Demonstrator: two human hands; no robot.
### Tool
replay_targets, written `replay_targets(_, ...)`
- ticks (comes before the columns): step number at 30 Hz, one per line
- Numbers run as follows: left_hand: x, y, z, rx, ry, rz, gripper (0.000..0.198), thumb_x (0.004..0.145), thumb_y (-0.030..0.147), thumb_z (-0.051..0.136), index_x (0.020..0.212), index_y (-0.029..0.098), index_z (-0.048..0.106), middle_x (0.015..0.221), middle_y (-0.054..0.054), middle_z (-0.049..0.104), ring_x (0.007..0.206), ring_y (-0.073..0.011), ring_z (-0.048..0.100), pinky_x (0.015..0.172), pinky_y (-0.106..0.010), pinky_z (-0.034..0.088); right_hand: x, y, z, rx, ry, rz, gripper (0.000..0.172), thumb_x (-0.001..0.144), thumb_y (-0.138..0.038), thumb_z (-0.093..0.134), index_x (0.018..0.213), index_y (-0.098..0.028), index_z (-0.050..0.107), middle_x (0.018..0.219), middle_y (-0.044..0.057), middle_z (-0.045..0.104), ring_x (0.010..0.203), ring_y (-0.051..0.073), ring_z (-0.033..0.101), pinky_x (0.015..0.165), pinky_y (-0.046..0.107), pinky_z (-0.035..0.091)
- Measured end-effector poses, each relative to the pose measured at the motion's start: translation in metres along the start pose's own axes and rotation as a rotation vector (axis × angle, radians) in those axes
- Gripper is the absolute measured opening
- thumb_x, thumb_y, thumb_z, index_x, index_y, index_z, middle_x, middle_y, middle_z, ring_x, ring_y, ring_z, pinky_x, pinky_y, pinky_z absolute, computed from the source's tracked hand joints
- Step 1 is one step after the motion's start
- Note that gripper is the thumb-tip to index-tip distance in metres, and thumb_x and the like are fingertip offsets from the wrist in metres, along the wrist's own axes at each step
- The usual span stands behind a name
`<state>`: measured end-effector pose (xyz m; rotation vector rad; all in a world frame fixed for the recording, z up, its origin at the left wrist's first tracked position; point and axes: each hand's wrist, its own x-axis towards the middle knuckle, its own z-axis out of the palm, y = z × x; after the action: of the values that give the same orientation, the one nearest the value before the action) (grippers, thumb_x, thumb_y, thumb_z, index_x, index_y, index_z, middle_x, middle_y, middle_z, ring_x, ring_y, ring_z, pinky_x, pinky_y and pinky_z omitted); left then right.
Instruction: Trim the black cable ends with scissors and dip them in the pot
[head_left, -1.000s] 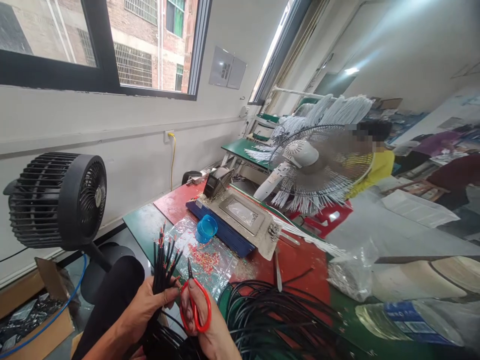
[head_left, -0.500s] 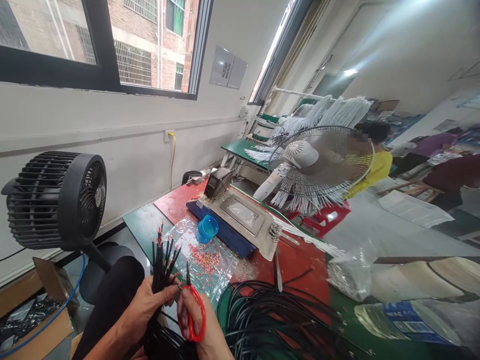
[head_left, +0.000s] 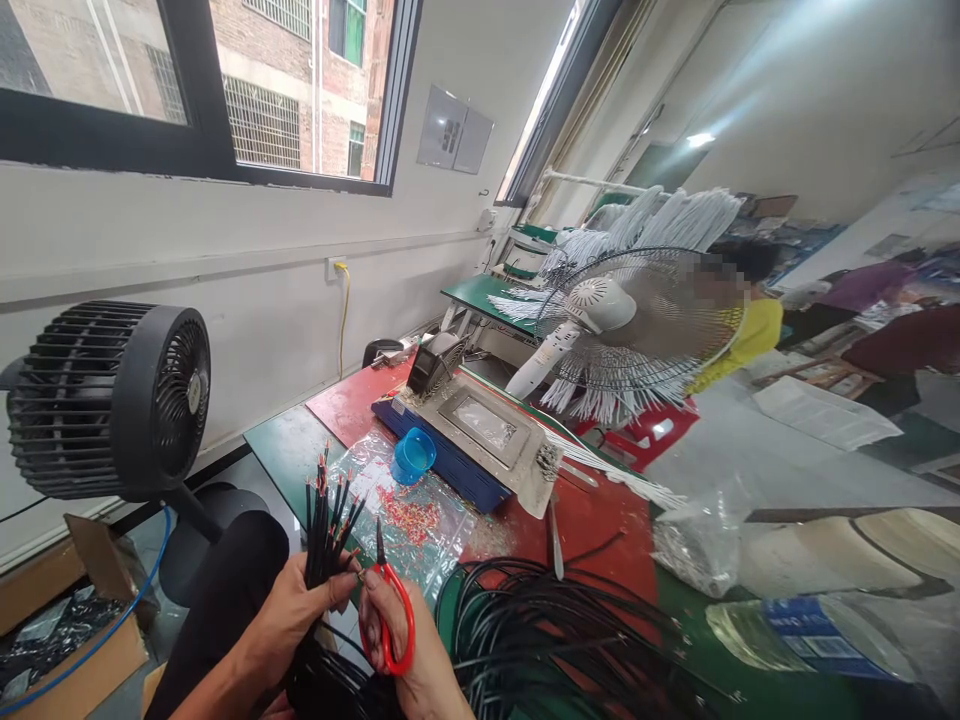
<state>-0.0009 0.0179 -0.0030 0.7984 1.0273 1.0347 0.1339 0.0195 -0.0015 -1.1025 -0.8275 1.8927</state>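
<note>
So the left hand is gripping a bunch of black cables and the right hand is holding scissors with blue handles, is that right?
Not quite: the handles of the scissors are red, not blue, as the head view shows. The rest stands: the right hand holds them, and the left hand grips a bunch of black cables.

Round blue plastic cup (head_left: 413,457) on flat clear plastic bag (head_left: 444,550), boxy blue-beige machine (head_left: 487,425) behind, red-handled metal scissors (head_left: 389,574) in front, between thin black cable bundle (head_left: 322,525) left and looped black cable heap (head_left: 540,630) right.
</note>
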Motion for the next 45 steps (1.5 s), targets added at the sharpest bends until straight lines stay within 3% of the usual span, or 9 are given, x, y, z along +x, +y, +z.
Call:
replay_targets(10,0.001,0.001,0.0,-0.04,0.021,0.009,0.027,0.064,0.036,0.074,0.075,0.014,0.065,0.061,-0.001,0.052,0.056,-0.014,0.042,0.052,-0.026,0.034,0.002,0.004,-0.003,0.169,0.019,0.129,0.045,0.06,-0.056,0.068,0.058,-0.015,0.05,0.04,-0.007,0.04,0.029,0.002,0.029,0.03,0.014,0.018)
replay_targets(16,0.0,0.004,0.002,0.035,0.029,0.023,0.026,0.068,0.039,0.071,0.07,0.014,0.064,0.054,0.002,0.045,0.053,-0.012,0.035,0.05,-0.024,0.028,0.006,0.009,-0.006,0.049,0.061,0.002,0.051,0.063,-0.064,0.061,0.055,-0.015,0.048,0.038,-0.007,0.037,0.03,0.003,0.03,0.031,0.016,0.02)
replay_targets(22,0.001,0.0,-0.002,0.068,0.077,0.043,0.028,0.068,0.04,0.071,0.074,0.014,0.066,0.056,0.001,0.049,0.058,-0.0139,0.039,0.056,-0.025,0.031,0.008,0.012,-0.006,-0.133,0.084,-0.101,0.053,0.053,-0.066,0.067,0.054,-0.017,0.046,0.036,-0.007,0.037,0.032,0.004,0.03,0.033,0.017,0.02)
replay_targets(30,-0.001,0.007,0.003,0.051,0.082,0.041,0.03,0.062,0.043,0.074,0.066,0.014,0.065,0.056,0.001,0.049,0.056,-0.0141,0.039,0.054,-0.026,0.032,0.014,0.013,-0.009,-0.233,0.167,-0.138,0.053,0.057,-0.068,0.063,0.055,-0.018,0.047,0.034,-0.007,0.036,0.03,0.005,0.031,0.033,0.018,0.02)
replay_targets(35,-0.003,0.012,0.006,0.027,0.123,0.023,0.034,0.058,0.044,0.076,0.068,0.014,0.065,0.052,0.001,0.05,0.054,-0.0139,0.039,0.053,-0.026,0.031,0.017,0.019,-0.015,-0.182,0.181,-0.158,0.052,0.059,-0.067,0.063,0.056,-0.018,0.045,0.037,-0.008,0.036,0.03,0.004,0.03,0.033,0.018,0.02)
replay_targets(41,-0.001,0.006,0.004,0.003,0.107,0.024,0.033,0.059,0.042,0.077,0.072,0.013,0.067,0.057,-0.001,0.056,0.058,-0.0151,0.046,0.057,-0.026,0.036,0.019,0.019,-0.013,-0.19,0.19,-0.151,0.05,0.064,-0.065,0.06,0.057,-0.018,0.044,0.037,-0.008,0.034,0.031,0.005,0.028,0.034,0.018,0.018)
replay_targets(43,0.0,0.002,0.002,-0.08,0.136,-0.012,0.035,0.056,0.038,0.08,0.076,0.012,0.068,0.068,-0.005,0.062,0.067,-0.0182,0.053,0.064,-0.027,0.041,0.018,0.018,-0.015,-0.305,0.252,-0.227,0.047,0.069,-0.062,0.057,0.056,-0.018,0.046,0.04,-0.007,0.036,0.034,0.006,0.032,0.036,0.019,0.022)
replay_targets(45,0.002,-0.001,-0.001,-0.223,0.169,-0.1,0.032,0.057,0.031,0.081,0.079,0.012,0.068,0.08,-0.008,0.065,0.079,-0.0213,0.057,0.074,-0.03,0.044,0.017,0.018,-0.02,-0.55,0.295,-0.441,0.038,0.074,-0.052,0.059,0.059,-0.018,0.054,0.048,-0.002,0.047,0.042,0.01,0.043,0.043,0.021,0.03)
